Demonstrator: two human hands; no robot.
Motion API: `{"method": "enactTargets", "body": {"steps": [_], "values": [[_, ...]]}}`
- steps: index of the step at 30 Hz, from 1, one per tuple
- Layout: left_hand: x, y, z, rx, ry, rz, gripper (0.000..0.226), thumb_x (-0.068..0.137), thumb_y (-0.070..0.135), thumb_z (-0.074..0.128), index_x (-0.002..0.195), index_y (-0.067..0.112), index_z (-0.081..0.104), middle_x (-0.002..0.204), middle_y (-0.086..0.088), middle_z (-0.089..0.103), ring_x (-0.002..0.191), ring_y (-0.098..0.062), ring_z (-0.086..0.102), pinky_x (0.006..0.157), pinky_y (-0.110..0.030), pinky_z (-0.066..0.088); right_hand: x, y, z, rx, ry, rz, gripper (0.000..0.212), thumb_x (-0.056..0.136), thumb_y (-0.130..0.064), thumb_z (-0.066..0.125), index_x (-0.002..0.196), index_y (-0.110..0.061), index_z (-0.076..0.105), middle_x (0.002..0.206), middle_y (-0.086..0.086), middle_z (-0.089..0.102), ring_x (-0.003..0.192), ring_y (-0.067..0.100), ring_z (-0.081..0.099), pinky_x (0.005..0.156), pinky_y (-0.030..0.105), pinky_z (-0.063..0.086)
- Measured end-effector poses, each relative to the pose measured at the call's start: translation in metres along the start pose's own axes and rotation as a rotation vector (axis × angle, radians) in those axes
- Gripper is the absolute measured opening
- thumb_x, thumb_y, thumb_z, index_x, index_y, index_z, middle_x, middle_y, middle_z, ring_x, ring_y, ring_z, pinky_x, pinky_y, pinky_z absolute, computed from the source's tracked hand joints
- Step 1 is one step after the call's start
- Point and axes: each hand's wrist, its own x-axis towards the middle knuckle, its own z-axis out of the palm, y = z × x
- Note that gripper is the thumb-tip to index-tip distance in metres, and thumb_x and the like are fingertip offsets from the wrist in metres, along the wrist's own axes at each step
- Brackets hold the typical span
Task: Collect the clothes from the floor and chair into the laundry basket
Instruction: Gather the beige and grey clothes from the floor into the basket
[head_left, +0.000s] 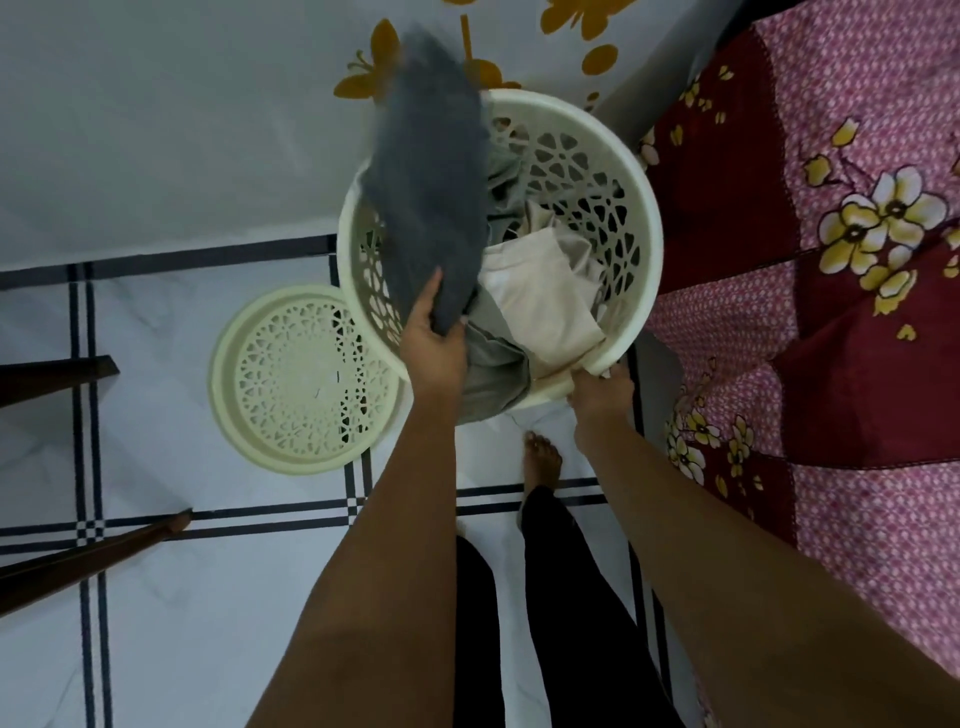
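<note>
A cream, pierced laundry basket (647, 228) stands on the floor in front of me. Inside lie a cream cloth (540, 301) and a grey cloth (491, 369) that hangs over the near rim. My left hand (434, 335) grips the lower end of a dark blue-grey garment (431, 171), which is blurred and stretches up over the basket's left rim. My right hand (602, 392) holds the basket's near rim at the right.
The basket's round cream lid (291, 379) lies on the tiled floor to the left. Dark wooden furniture legs (88, 551) reach in from the left edge. A bed with a pink and maroon flowered cover (831, 312) fills the right side. My bare foot (543, 460) stands just below the basket.
</note>
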Motion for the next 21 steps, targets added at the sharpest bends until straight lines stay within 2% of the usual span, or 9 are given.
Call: {"method": "enactTargets", "body": {"steps": [2, 3, 6, 8, 10, 12, 16, 18, 21], "values": [[0.003, -0.002, 0.001, 0.131, -0.193, -0.015, 0.046, 0.089, 0.001, 0.060, 0.134, 0.010, 0.054, 0.136, -0.008, 0.056, 0.123, -0.014, 0.051, 0.109, -0.025, 0.039, 0.006, 0.001, -0.001, 0.063, -0.024, 0.060, 0.039, 0.089, -0.004, 0.056, 0.127, -0.008, 0.053, 0.128, 0.016, 0.057, 0.108, 0.027, 0.056, 0.101, 0.045, 0.047], [0.003, -0.001, 0.002, 0.157, -0.193, -0.028, 0.039, 0.090, 0.009, 0.061, 0.129, 0.009, 0.059, 0.132, -0.010, 0.059, 0.122, -0.016, 0.053, 0.109, -0.027, 0.040, 0.008, 0.002, -0.002, 0.110, -0.049, 0.108, 0.040, 0.090, -0.004, 0.055, 0.129, -0.008, 0.051, 0.129, 0.015, 0.057, 0.109, 0.028, 0.055, 0.098, 0.043, 0.048], [0.007, -0.010, 0.001, 0.170, 0.193, -0.063, 0.040, 0.086, 0.018, 0.067, 0.124, 0.009, 0.061, 0.130, -0.013, 0.060, 0.123, -0.025, 0.054, 0.109, -0.038, 0.041, 0.009, 0.002, -0.001, 0.231, -0.121, 0.218, 0.046, 0.092, -0.001, 0.051, 0.137, -0.011, 0.045, 0.134, 0.014, 0.052, 0.120, 0.033, 0.052, 0.089, 0.040, 0.048], [0.010, -0.018, -0.006, 0.216, 0.391, -0.262, 0.067, 0.082, 0.017, 0.071, 0.141, 0.006, 0.041, 0.143, -0.016, 0.046, 0.132, -0.030, 0.045, 0.112, -0.039, 0.035, 0.009, 0.004, 0.001, 0.245, -0.124, 0.217, 0.048, 0.092, 0.002, 0.050, 0.138, -0.011, 0.044, 0.136, 0.015, 0.051, 0.123, 0.034, 0.050, 0.087, 0.041, 0.049], [0.013, -0.030, -0.015, 0.042, 0.377, -0.543, 0.079, 0.083, 0.012, 0.070, 0.146, 0.006, 0.024, 0.145, -0.018, 0.040, 0.128, -0.034, 0.047, 0.107, -0.044, 0.040, 0.008, 0.006, 0.003, 0.242, -0.108, 0.200, 0.049, 0.091, 0.001, 0.051, 0.138, -0.011, 0.043, 0.135, 0.016, 0.052, 0.121, 0.035, 0.052, 0.084, 0.041, 0.050], [0.009, -0.041, -0.023, -0.220, 0.283, -0.665, 0.062, 0.086, 0.002, 0.062, 0.141, 0.005, 0.033, 0.136, -0.019, 0.048, 0.108, -0.033, 0.055, 0.096, -0.047, 0.049, 0.006, 0.008, 0.003, 0.225, -0.091, 0.180, 0.045, 0.091, 0.001, 0.052, 0.135, -0.008, 0.045, 0.133, 0.019, 0.053, 0.119, 0.035, 0.054, 0.079, 0.039, 0.050], [-0.001, -0.052, -0.039, -0.266, 0.195, -0.606, 0.044, 0.088, -0.005, 0.057, 0.131, 0.003, 0.050, 0.108, -0.013, 0.057, 0.094, -0.028, 0.056, 0.089, -0.044, 0.053, -0.005, 0.016, -0.001, 0.240, -0.107, 0.143, 0.044, 0.092, 0.002, 0.050, 0.135, -0.004, 0.045, 0.132, 0.020, 0.054, 0.118, 0.037, 0.056, 0.074, 0.037, 0.051], [-0.008, -0.058, -0.047, -0.280, 0.171, -0.598, 0.044, 0.087, -0.006, 0.059, 0.130, 0.003, 0.050, 0.107, -0.011, 0.055, 0.095, -0.028, 0.055, 0.090, -0.046, 0.053, -0.016, 0.029, -0.004, 0.258, -0.095, 0.122, 0.043, 0.091, 0.002, 0.051, 0.133, -0.005, 0.046, 0.131, 0.020, 0.056, 0.116, 0.036, 0.057, 0.067, 0.036, 0.053], [-0.031, -0.077, -0.068, -0.284, 0.136, -0.597, 0.043, 0.086, -0.006, 0.060, 0.127, 0.002, 0.053, 0.109, -0.012, 0.058, 0.095, -0.030, 0.058, 0.090, -0.048, 0.053, -0.036, 0.061, -0.013, 0.296, -0.076, 0.116, 0.039, 0.092, 0.002, 0.051, 0.131, -0.004, 0.050, 0.128, 0.020, 0.058, 0.114, 0.036, 0.059, 0.074, 0.038, 0.054]]}}
